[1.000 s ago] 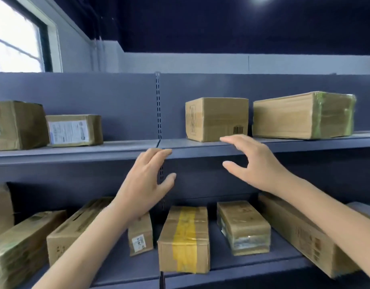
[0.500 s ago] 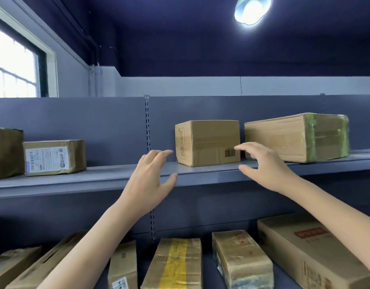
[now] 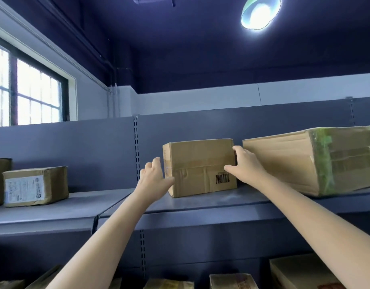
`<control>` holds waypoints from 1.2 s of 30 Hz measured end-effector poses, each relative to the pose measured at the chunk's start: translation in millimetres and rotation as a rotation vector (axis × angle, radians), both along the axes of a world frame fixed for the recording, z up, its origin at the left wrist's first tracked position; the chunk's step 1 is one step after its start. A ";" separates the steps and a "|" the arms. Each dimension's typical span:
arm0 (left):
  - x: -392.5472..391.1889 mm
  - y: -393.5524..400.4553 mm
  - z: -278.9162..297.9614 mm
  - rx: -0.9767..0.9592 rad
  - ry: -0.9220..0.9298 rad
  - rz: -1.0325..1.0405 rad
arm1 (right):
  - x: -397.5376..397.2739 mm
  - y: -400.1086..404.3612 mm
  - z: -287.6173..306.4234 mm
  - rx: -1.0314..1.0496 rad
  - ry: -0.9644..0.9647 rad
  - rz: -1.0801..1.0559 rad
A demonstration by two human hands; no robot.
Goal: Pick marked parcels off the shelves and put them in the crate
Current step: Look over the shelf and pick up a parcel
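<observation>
your left hand (image 3: pixel 153 176) and right hand (image 3: pixel 245 166) clasp the barcoded cardboard box (image 3: pixel 197 166) by its two ends, fingers curled round its edges, seemingly resting on the upper shelf (image 3: pixel 200 203) just beside the green-wrapped parcel (image 3: pixel 317 159).

A stockroom: grey metal shelves (image 3: pixel 200 207) lined with taped cardboard parcels (image 3: pixel 309 161)
</observation>
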State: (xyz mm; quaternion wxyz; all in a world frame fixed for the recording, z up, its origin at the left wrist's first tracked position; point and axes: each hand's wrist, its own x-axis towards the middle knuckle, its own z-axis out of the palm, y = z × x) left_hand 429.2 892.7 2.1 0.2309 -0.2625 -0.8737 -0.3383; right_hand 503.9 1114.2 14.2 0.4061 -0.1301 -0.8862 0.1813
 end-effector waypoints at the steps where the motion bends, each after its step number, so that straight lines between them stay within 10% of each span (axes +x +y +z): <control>1: -3.8 4.4 -0.2 -0.014 -0.014 0.025 | -6.0 2.9 0.5 -0.040 -0.010 -0.022; 10: -14.3 26.7 2.2 0.002 -0.191 -0.056 | -30.7 12.6 -9.3 -0.551 -0.118 0.142; 22: 63.5 -78.0 27.9 0.693 -0.143 -0.539 | 88.5 -84.7 27.4 -0.437 0.394 0.592; 36: 103.1 -179.1 -9.5 0.794 -0.056 -0.593 | 127.1 -190.4 -10.1 -0.298 0.598 0.614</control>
